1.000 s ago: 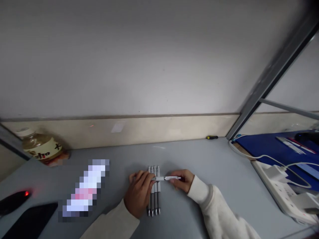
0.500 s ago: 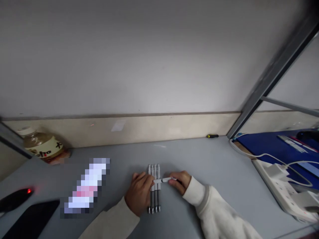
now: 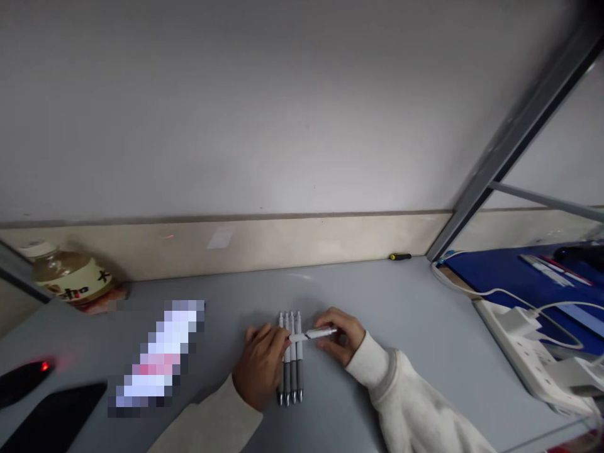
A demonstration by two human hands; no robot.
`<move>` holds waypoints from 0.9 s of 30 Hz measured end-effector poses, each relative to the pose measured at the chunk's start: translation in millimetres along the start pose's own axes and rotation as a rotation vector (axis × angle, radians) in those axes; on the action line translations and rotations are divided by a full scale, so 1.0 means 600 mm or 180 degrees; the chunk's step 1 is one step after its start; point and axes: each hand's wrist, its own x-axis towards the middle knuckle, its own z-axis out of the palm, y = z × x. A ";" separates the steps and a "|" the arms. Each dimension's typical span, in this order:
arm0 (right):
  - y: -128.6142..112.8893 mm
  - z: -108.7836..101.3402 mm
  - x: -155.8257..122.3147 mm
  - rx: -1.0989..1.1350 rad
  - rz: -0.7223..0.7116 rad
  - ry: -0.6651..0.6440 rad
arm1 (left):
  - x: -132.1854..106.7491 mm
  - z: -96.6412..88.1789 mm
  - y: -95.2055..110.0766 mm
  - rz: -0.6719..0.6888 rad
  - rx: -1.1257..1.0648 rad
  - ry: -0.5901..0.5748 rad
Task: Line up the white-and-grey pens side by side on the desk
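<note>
Smooth grey desk [image 3: 401, 314]: left hand [image 3: 260, 365] steadies 4 slim pens [image 3: 290, 371]; right hand [image 3: 346, 336] grip apparently pinches white pen [image 3: 314, 334].

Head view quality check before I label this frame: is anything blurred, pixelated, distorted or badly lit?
In the head view, a pixelated block masks something on the desk; wide-angle distortion bows the wall edge and tilts the metal post; lighting is dim and even, with soft shadows by the left hand and right hand; the pens stay fairly sharp, corners darken.
</note>
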 end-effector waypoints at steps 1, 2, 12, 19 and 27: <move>0.001 0.001 -0.001 0.0040 0.0148 -0.0070 | 0.000 0.000 0.000 -0.0007 -0.0015 0.0009; 0.003 0.002 -0.001 0.0071 0.0312 -0.0190 | 0.000 -0.001 -0.001 -0.0003 -0.0029 0.0022; 0.002 -0.002 -0.002 0.0035 0.0515 -0.0273 | 0.001 -0.002 0.000 -0.0147 -0.0113 -0.0069; -0.001 -0.006 0.004 -0.0010 -0.0028 0.0154 | 0.001 -0.001 0.003 -0.0154 -0.0088 -0.0067; 0.005 -0.005 0.002 -0.0044 -0.0034 0.0051 | 0.000 0.002 0.000 -0.0129 -0.0018 -0.0135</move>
